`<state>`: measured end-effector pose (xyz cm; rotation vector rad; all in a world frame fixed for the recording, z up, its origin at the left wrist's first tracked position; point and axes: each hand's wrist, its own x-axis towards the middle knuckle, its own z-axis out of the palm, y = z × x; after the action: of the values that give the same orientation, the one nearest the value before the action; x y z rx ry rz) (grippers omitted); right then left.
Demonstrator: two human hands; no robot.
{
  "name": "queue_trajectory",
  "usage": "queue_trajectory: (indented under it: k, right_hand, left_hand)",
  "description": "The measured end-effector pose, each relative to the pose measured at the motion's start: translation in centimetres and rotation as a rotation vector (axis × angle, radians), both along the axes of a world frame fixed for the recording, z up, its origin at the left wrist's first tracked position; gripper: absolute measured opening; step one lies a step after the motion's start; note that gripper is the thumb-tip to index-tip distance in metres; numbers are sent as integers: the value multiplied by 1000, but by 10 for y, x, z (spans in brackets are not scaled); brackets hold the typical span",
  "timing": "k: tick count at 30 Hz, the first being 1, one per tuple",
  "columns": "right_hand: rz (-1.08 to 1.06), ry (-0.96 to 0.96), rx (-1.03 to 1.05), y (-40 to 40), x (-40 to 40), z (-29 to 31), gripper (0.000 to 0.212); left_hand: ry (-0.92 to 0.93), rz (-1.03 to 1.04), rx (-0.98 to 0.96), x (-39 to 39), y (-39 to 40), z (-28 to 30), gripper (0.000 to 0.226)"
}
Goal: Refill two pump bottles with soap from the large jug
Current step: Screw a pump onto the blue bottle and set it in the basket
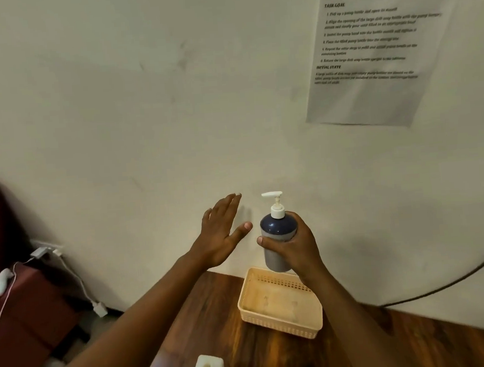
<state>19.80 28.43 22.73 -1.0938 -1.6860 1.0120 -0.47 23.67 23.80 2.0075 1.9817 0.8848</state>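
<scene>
Right fingers (263,242) wrap upright dark-filled pump bottle (278,232); left fingers (230,204) spread wide

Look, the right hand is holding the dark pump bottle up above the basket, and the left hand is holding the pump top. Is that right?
Not quite. In the head view the left hand is open and empty, fingers spread, beside the pump top without touching it. The rest holds: the right hand is holding the dark pump bottle up above the basket.
</scene>
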Motion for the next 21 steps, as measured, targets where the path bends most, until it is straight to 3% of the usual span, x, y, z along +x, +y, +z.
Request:
queue_trajectory:
  k: [6,21]
  right_hand:
    - [18,0,-87,33,-16,-54,90]
    - [-65,-129,-108,82,-53,-201,88]
  left_hand:
    - [-20,74,-116,-23,19,-59,84]
    - [-4,122,-305,-44,67,-165,75]
